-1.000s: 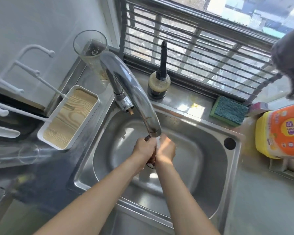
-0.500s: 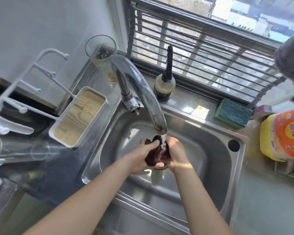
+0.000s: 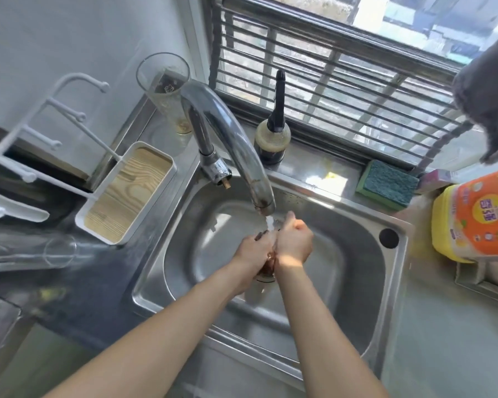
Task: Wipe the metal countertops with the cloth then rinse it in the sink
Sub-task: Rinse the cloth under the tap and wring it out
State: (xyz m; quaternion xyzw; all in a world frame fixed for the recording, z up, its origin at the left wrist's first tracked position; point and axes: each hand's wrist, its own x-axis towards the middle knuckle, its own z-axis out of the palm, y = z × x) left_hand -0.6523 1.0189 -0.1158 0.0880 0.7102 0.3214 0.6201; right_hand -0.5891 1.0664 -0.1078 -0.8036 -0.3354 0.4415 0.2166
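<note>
Two hands over one sink [image 3: 391,297]. Left hand [image 3: 252,252] and right hand [image 3: 293,244] pressed close together, side by side, right under the tip of one big shiny tap [image 3: 230,145]. One thin stream of water [image 3: 269,222] falling from the tap onto the spot where the hands meet.

One dark cloth [image 3: 268,261], squeezed between the two hands. Mostly hidden. Only a small brown bit peeking out low down between the wrists, and a dark edge near the left fingertips. Fingers of both hands curled in tight around the cloth, not spread. Right thumb sticking up a little toward the water. Cloth held up above the sink bottom, just over the drain.

Around the sink, on the metal countertop [image 3: 443,340]: one tall clear cup [image 3: 167,90] in the back corner beside the tap. One small bottle [image 3: 273,136] with a long black top, by the window. One green sponge [image 3: 387,185] on the ledge to the right. One big yellow and orange jug [image 3: 477,216] at the far right. One white tray [image 3: 127,193] with a wood-look bottom to the left of the sink. One white rack [image 3: 26,156] with pegs at the far left. One grey rag [image 3: 489,93] hanging at the top right by the window bars.
</note>
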